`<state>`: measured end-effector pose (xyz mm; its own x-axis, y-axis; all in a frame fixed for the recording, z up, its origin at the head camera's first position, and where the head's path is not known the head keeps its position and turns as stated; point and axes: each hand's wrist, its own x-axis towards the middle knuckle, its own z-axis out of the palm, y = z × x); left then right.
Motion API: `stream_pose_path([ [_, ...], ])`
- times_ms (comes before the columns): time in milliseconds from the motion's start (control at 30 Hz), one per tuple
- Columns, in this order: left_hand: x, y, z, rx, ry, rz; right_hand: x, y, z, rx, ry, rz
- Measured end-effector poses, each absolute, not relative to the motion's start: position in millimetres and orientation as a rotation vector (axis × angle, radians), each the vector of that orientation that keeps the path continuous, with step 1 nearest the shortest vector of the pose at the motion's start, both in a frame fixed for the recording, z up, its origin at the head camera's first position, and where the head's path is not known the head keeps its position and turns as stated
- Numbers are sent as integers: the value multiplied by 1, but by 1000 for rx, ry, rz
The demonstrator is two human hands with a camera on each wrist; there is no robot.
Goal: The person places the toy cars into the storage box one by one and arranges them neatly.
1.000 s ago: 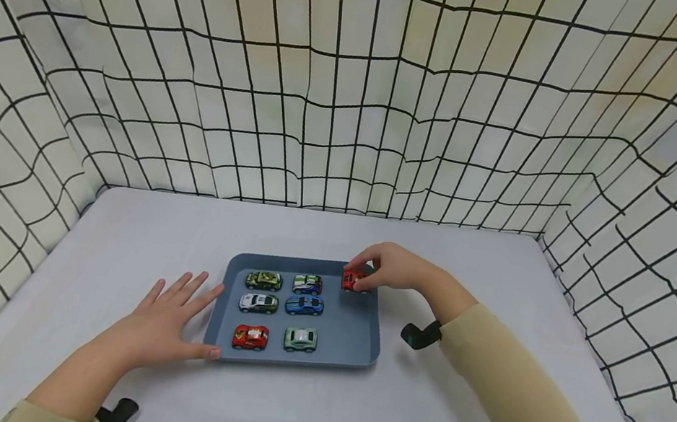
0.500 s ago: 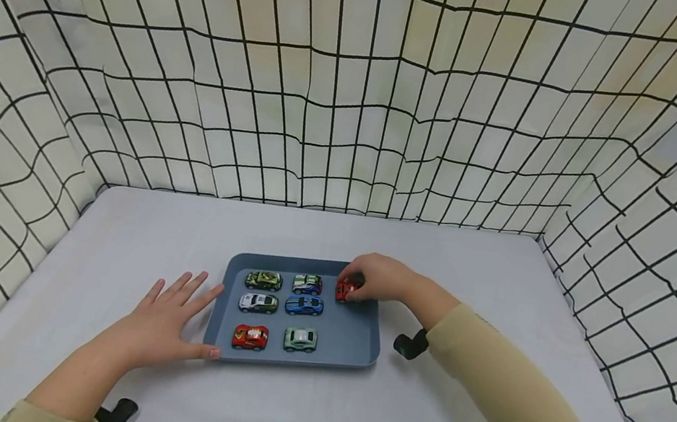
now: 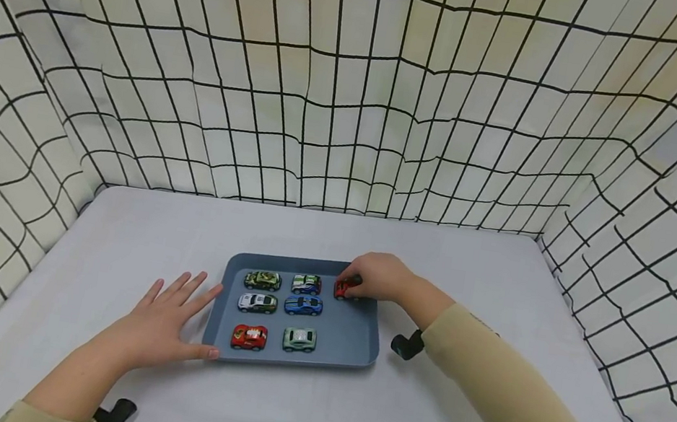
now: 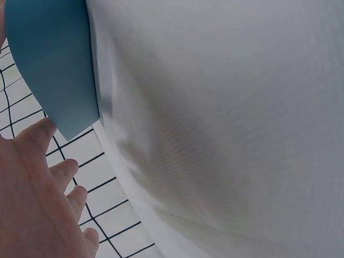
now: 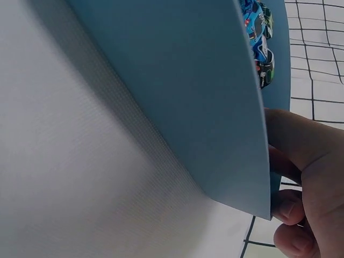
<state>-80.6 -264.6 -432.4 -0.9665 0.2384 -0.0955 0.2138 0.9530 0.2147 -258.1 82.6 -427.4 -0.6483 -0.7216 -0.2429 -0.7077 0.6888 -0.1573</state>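
Note:
In the head view a blue-grey tray (image 3: 338, 342) holds several toy cars. My right hand (image 3: 384, 278) pinches a red toy car (image 3: 345, 288) in the tray's far right corner; fingers partly cover it. In the right wrist view the tray wall (image 5: 204, 107) hides that car. My left hand (image 3: 163, 327) lies with spread fingers at the tray's left edge, its thumb at the near left corner. Left of the red car stand a striped car (image 3: 306, 283) and a blue car (image 3: 303, 305). Farther left are a camouflage-green car (image 3: 262, 280) and a white-and-dark car (image 3: 257, 302).
Nearer the front of the tray stand another red car (image 3: 249, 337) and a pale green car (image 3: 300, 339). A white cloth covers the table (image 3: 295, 416). Black netting over white sheets (image 3: 338, 123) encloses the back and both sides.
My right hand has brought the red car slightly left and down into the tray's far right corner area. The left hand and the other cars stay as they were.

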Motion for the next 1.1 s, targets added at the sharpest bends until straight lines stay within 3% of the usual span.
stream_pose_path([
  [1100,-80,-266,-434,357,3021,352,-252,101,-409,-1139,2712,-271],
])
